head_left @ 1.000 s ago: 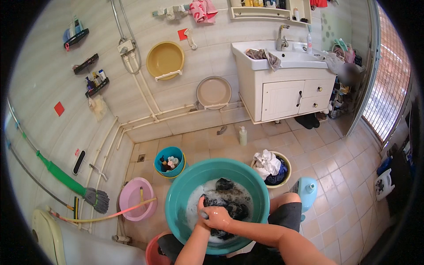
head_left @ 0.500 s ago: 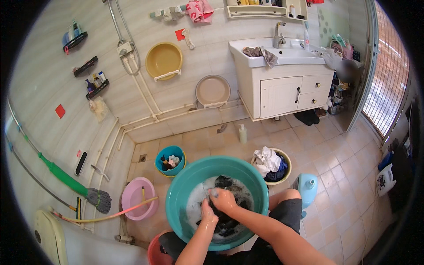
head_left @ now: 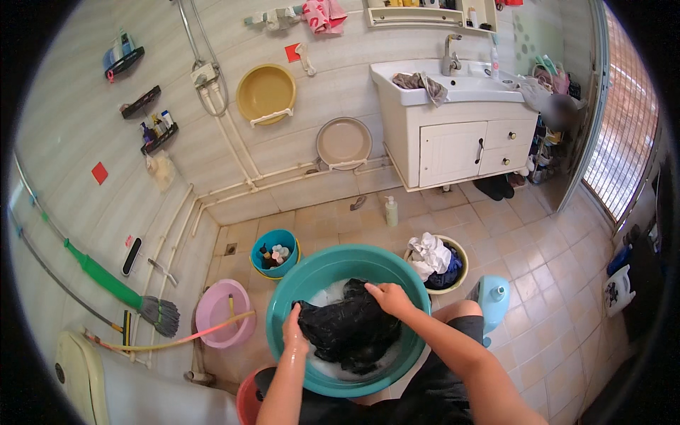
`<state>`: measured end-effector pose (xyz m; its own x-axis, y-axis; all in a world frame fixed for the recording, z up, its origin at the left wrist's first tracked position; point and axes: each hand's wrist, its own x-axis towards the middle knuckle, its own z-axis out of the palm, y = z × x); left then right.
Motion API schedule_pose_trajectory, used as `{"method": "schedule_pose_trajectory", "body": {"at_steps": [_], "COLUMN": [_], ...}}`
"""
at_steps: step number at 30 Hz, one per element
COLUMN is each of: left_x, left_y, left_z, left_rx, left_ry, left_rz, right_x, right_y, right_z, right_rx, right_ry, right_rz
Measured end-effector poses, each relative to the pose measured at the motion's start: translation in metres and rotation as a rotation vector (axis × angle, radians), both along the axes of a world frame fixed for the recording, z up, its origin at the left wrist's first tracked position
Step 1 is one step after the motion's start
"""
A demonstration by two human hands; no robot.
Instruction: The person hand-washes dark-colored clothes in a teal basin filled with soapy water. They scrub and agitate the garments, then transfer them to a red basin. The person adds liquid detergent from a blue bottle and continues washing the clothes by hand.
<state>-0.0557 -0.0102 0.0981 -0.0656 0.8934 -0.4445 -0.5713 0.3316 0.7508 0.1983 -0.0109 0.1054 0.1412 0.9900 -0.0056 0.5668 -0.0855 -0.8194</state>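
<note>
A wet black garment (head_left: 350, 327) is stretched between my two hands, over soapy water in a large teal basin (head_left: 285, 358). My left hand (head_left: 295, 329) grips its left edge near the basin's left wall. At the garment's upper right edge, my right hand (head_left: 391, 299) has its fingers closed on the cloth. The lower part of the garment hangs down into the suds (head_left: 327, 295). What kind of garment it is, I cannot make out.
Right of the basin stands a cream tub (head_left: 462, 278) of white and dark blue clothes, with a blue detergent jug (head_left: 494, 306) nearer me. On the left are a blue bucket (head_left: 285, 237) of bottles and a pink basin (head_left: 207, 312) with a hose (head_left: 212, 331). A pump bottle (head_left: 391, 212) stands beyond.
My hands, close together over the basin's middle before, have moved apart to left and right. The black garment has been raised from the suds and spread out between them.
</note>
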Motion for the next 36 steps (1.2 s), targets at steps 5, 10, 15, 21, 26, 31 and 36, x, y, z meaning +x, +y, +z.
{"method": "schedule_pose_trajectory", "body": {"at_steps": [5, 10, 15, 21, 26, 31, 36], "left_x": [0.007, 0.06, 0.062, 0.04, 0.035, 0.046, 0.016], "left_y": [-0.013, -0.041, -0.039, -0.035, -0.022, -0.031, -0.024], "left_z": [-0.004, 0.026, 0.022, 0.039, 0.039, 0.053, 0.009], "left_rx": [0.316, 0.501, 0.539, 0.453, 0.541, 0.599, 0.661], "left_ry": [1.309, 1.026, 1.025, 0.601, 0.565, 0.78, 1.19], "left_rz": [0.07, -0.657, -0.634, -0.524, -0.38, -0.644, -0.845], "right_x": [-0.008, -0.027, -0.017, 0.023, 0.03, 0.034, 0.019], "right_y": [0.003, -0.006, -0.011, -0.017, -0.029, -0.015, -0.019], "right_z": [0.006, 0.017, 0.016, 0.045, 0.052, -0.003, 0.042], "right_rx": [-0.174, -0.235, -0.242, -0.128, -0.181, 0.201, -0.272], "right_ry": [0.684, 0.968, 1.039, 0.588, 0.01, 0.127, 1.152], "right_rz": [0.101, 0.227, 0.231, 0.276, 0.702, 0.426, -0.007]}}
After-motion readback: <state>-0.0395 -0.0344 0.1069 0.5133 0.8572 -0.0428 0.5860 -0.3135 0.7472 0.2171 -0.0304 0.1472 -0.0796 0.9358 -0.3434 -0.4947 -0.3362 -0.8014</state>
